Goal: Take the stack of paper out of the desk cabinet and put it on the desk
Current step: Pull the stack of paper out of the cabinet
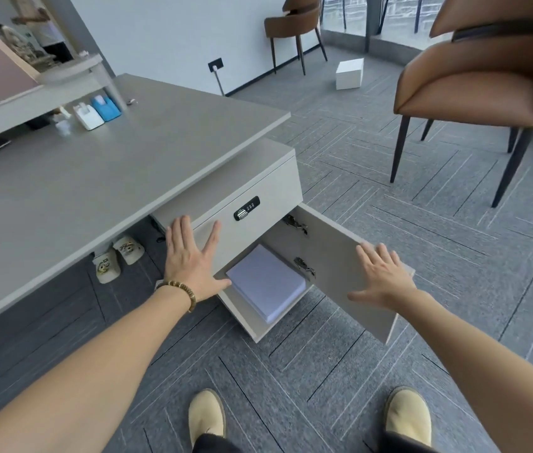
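Observation:
A thick stack of white paper [266,282] lies flat on the floor of the grey desk cabinet [258,194], whose door [340,256] hangs open to the right. My left hand [193,256], fingers spread and holding nothing, hovers in front of the cabinet's left front, just left of the stack. In front of the open door's outer edge my right hand [382,276] is spread wide and empty. The grey desk [111,168] extends to the left above the cabinet.
A keypad lock [247,208] sits on the upper drawer front. Tape dispensers [96,114] and papers stand at the desk's far side. Slippers [118,256] lie under the desk. A brown chair [481,86] stands right, another at the back, a white box [350,73] on the carpet.

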Motion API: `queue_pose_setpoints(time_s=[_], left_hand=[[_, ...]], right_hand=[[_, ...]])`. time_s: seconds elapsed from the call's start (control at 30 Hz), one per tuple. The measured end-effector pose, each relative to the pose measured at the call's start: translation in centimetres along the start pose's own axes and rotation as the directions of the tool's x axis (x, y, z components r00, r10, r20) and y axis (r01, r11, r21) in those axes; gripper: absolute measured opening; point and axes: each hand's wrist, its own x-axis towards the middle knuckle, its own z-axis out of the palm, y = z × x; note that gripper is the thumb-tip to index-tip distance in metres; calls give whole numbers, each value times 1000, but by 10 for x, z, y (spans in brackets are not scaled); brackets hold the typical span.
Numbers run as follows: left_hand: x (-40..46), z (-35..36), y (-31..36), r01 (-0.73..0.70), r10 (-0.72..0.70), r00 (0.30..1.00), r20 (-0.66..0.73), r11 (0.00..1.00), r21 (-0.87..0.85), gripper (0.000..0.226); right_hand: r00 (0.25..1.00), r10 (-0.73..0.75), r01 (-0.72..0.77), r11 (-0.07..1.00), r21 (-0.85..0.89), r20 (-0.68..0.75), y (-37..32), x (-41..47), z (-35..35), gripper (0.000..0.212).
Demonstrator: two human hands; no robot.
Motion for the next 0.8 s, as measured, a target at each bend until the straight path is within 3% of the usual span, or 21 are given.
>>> queue_pose_setpoints(time_s=[0.33,0.53,0.67,0.8], left_hand=[[4,12,6,65,-73,993,-93,994,-83,121],[-4,44,55,81,-140,972,-186,952,-295,90],[-14,106,102,91,-130,991,-43,861,-501,75],[-3,173,131,160,-123,987,103,791,-591,72]], right_hand=[[995,100,-99,994,53,-20,12,33,-2,115],[990,-59,68,995,67,-131,-36,46,13,71],[996,-77,81,991,102,-41,-65,83,55,66],[997,-54,47,990,129,47,-76,131,105,60]])
